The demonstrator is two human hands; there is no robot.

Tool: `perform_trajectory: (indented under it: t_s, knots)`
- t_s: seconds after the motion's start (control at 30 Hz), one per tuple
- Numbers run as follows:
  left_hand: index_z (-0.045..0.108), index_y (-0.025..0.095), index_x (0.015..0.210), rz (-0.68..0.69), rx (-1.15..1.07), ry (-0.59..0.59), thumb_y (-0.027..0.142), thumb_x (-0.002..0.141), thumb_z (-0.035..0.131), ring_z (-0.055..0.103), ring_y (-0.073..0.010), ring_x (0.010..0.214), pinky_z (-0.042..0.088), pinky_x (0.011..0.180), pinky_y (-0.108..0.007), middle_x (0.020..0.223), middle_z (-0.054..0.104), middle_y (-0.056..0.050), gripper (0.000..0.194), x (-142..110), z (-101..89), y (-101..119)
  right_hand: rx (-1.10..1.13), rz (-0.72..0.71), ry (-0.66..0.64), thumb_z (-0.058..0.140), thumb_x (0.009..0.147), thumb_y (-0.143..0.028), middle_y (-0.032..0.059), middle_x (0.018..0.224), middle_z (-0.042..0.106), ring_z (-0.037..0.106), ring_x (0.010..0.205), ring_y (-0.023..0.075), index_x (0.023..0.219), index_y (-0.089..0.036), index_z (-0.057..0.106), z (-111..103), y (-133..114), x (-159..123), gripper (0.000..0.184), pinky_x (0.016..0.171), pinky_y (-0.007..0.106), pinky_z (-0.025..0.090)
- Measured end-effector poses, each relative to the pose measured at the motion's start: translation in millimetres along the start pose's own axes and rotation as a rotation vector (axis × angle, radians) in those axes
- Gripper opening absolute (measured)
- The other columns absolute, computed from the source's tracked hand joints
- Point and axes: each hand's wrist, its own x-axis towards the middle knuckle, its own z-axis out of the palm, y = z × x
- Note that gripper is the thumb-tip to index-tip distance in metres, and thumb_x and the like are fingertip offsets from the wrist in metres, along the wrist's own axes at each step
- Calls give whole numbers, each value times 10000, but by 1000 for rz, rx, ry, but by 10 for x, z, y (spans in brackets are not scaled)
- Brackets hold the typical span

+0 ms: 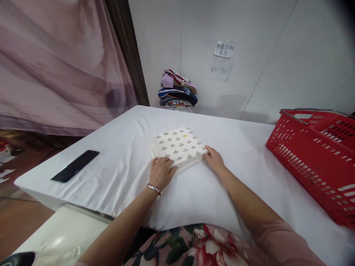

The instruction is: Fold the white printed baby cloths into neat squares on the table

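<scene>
A folded cream cloth (179, 146) printed with small grey shapes lies on the white-covered table (116, 159). My left hand (161, 173) grips its near left corner, fingers curled over the edge; a thin bracelet sits on that wrist. My right hand (214, 159) holds the cloth's near right corner, fingers tucked at the edge. Both hands rest on the table surface.
A black phone (75, 165) lies at the table's left. A red plastic basket (316, 155) stands at the right. A stack of folded clothes (177, 90) sits against the white wall at the back. A pink curtain (61, 62) hangs left. Paper notes (223, 48) are taped on the wall.
</scene>
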Motion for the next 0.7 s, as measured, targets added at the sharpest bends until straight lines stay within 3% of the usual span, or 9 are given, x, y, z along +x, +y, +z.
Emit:
perform_trajectory:
  t_s: [0.13,0.4,0.7]
  knots:
    - [663,224,859,16,-6,26,352,859,484,573,-219,892,385,881,-420,905,649,-60,221,-5,19,-12,-37,7,26,455,802,-247,41,1120,607,557,918,191,1254,-253,509,28,-8,3,455,810,324,443]
    - [660,229,862,46,16,25,346,881,449,566,-216,883,327,956,-452,879,645,-52,242,-34,49,1,-133,-62,34,427,799,-170,58,1138,597,541,993,211,1245,-223,506,21,30,7,456,821,330,454]
    - [584,235,1093,84,35,2,264,819,533,549,-242,972,293,991,-462,1027,624,-68,280,102,89,139,-277,-384,119,406,804,-106,126,1320,461,397,1217,262,1320,-188,422,29,-29,6,523,962,444,378]
